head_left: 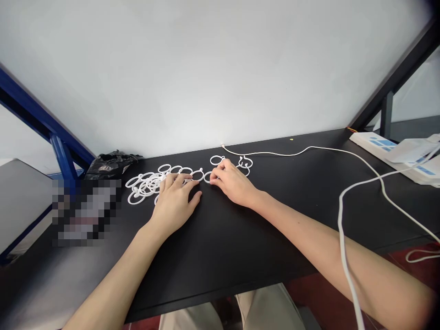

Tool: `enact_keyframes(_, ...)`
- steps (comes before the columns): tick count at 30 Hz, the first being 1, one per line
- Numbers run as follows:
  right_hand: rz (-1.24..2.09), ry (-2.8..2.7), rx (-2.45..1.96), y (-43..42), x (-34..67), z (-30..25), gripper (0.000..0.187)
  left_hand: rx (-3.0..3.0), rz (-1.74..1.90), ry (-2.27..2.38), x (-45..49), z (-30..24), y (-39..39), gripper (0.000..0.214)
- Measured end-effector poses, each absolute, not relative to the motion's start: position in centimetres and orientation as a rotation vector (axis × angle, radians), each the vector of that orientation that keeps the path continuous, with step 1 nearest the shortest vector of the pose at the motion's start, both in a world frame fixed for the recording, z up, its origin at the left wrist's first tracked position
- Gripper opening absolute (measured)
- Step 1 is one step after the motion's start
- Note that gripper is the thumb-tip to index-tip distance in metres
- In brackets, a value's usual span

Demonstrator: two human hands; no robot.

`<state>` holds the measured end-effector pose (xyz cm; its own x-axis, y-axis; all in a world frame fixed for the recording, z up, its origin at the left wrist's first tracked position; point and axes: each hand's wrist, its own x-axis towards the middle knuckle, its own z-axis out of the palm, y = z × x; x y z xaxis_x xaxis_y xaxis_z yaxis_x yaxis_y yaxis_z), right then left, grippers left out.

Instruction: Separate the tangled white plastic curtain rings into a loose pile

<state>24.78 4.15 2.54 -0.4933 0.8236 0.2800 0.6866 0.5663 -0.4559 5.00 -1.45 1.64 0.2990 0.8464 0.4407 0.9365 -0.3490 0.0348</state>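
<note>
A pile of thin white plastic rings (148, 184), each with a small knob or tab, lies overlapping on the black tabletop (213, 247). My left hand (174, 201) rests palm down over the right side of this pile, fingers spread, hiding some rings. My right hand (237, 184) has thumb and fingertips pinched at the edge of a single white ring (205, 178) lying just right of the pile. A few more white rings (251, 162) lie behind my right hand, partly covered by it.
A white cable (311, 147) runs across the table and loops over my right forearm. White-and-blue boxes or panels (385, 149) sit at the far right. Crumpled black plastic (112, 162) and a blurred-out item (87, 213) are at the left. A pale wall stands behind.
</note>
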Motion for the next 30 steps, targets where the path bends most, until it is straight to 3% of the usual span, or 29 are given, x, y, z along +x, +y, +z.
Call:
enact_keyframes(3,0.644,-2.146,-1.147,4.2,24.7,2.7,0.016,-2.313,-0.671,-1.619,5.1,1.9,-1.5,0.032)
enact_keyframes(9,1.510,-1.791,-0.902,3.4,24.4,3.8,0.023,-2.418,-0.881,-1.465,5.5,2.6,-1.8,0.048)
enact_keyframes(13,1.716,-1.615,-0.892,2.6,24.0,4.2,0.024,-2.571,-0.924,-1.402,5.7,2.8,-2.2,0.053)
enact_keyframes(18,1.610,-1.557,-0.976,2.3,23.6,3.9,0.017,-2.544,-0.895,-1.491,5.9,2.9,-2.2,0.049)
enact_keyframes(25,0.895,-2.023,-0.921,1.6,23.8,4.0,0.017,-2.440,-0.971,-1.773,5.8,3.4,-2.3,0.036)
enact_keyframes(30,0.899,-2.058,-0.863,1.2,23.9,4.2,0.022,-2.420,-1.026,-1.842,6.1,3.8,-2.5,0.031)
